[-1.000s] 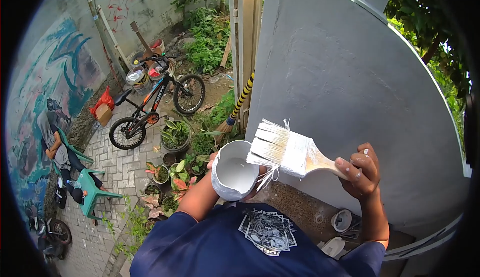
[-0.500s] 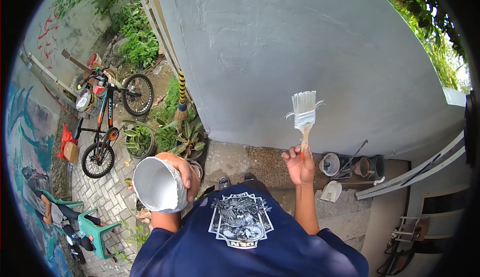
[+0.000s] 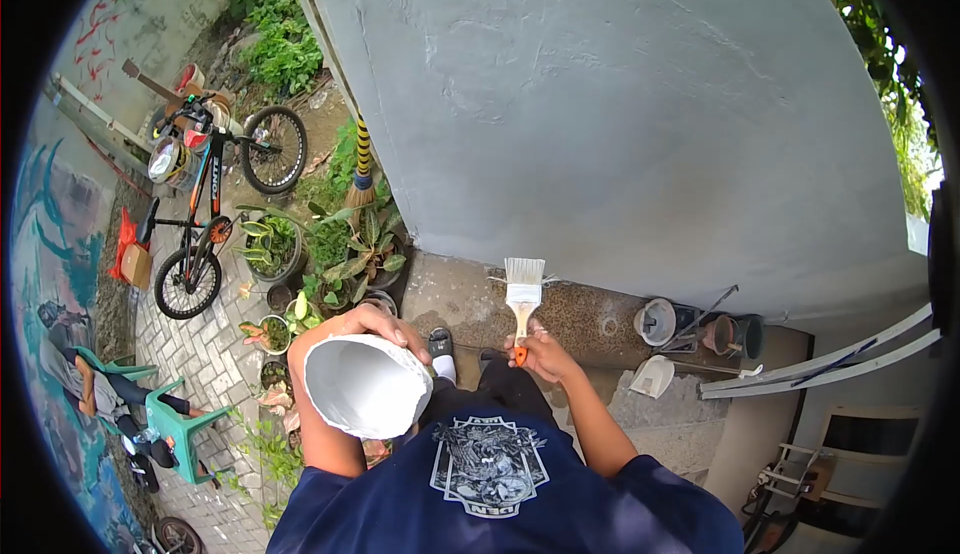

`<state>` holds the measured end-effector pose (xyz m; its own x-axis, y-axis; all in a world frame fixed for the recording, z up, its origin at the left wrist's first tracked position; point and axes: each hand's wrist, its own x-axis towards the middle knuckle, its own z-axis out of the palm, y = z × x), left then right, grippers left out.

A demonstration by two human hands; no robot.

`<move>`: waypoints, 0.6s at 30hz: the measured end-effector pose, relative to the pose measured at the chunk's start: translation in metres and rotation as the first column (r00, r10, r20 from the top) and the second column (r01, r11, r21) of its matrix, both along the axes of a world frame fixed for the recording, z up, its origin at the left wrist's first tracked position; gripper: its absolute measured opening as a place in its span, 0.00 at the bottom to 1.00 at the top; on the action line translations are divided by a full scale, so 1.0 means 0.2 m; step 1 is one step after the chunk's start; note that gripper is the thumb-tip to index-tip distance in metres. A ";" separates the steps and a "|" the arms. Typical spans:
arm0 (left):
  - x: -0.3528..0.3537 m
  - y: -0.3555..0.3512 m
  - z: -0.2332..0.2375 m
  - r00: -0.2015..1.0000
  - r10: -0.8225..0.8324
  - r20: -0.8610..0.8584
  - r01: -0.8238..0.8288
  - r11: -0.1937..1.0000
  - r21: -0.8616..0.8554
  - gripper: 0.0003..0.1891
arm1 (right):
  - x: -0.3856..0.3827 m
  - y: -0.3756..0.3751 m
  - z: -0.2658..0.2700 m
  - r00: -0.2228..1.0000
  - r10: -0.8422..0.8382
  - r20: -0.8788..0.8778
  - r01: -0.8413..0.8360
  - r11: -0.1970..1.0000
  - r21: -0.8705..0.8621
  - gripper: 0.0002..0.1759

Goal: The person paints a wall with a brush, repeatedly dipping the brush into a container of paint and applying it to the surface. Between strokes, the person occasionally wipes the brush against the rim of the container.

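My left hand (image 3: 385, 326) is wrapped round the far side of a white paint tub (image 3: 366, 386), whose mouth tilts up towards me; its inside is coated in white. In my right hand (image 3: 546, 352) is a paintbrush (image 3: 523, 299), gripped by its wooden handle with an orange end. The brush's bristles point up and away, whitish with paint, with some stray bristles sticking out at the sides. Brush and tub are apart, the brush to the right. Beyond the brush stands a grey wall (image 3: 620, 124), which the bristles do not appear to touch.
A bicycle (image 3: 212, 189) leans at the left near potted plants (image 3: 270, 244) and a broom (image 3: 361, 189). A person sits by green chairs (image 3: 178, 434) at the lower left. Buckets (image 3: 656, 322) and a white dustpan (image 3: 653, 376) lie along the wall's foot at right.
My right hand has brought the paintbrush down and to the left, closer to my body. The tub in my left hand has shifted right, its mouth now turned more upward.
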<state>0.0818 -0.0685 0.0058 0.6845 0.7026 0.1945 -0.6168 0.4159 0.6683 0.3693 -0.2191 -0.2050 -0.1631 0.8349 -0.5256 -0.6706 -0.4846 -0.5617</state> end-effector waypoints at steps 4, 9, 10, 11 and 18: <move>-0.02 -0.14 -0.11 0.984 0.142 -0.112 -0.135 0.989 0.066 0.24 | 0.15 -0.01 -0.55 0.775 0.229 0.589 -0.125 0.969 -0.212 0.17; 0.07 -0.43 -0.29 0.778 0.499 -0.381 -0.488 0.863 0.131 0.17 | 0.35 0.11 -1.01 0.481 0.329 0.813 -0.085 0.940 -0.331 0.09; 0.10 -0.47 -0.34 0.744 0.541 -0.392 -0.526 0.836 0.157 0.17 | 0.38 0.19 -1.03 0.544 0.351 0.762 -0.063 0.923 -0.380 0.10; 0.13 -0.53 -0.40 0.754 0.553 -0.356 -0.567 0.820 0.074 0.17 | 0.41 0.26 -1.06 0.604 0.363 0.710 -0.042 0.904 -0.426 0.11; 0.04 -0.76 -0.97 0.860 0.476 -0.183 -0.479 0.877 0.028 0.19 | 0.48 0.50 -1.61 0.371 0.609 0.701 -0.052 0.767 -0.639 0.14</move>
<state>0.0893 -0.2205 -0.1876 0.2857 0.9545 0.0852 -0.6136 0.1139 0.7813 0.4657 -0.1188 -0.5267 0.3836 0.4361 -0.8140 0.2975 -0.8928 -0.3381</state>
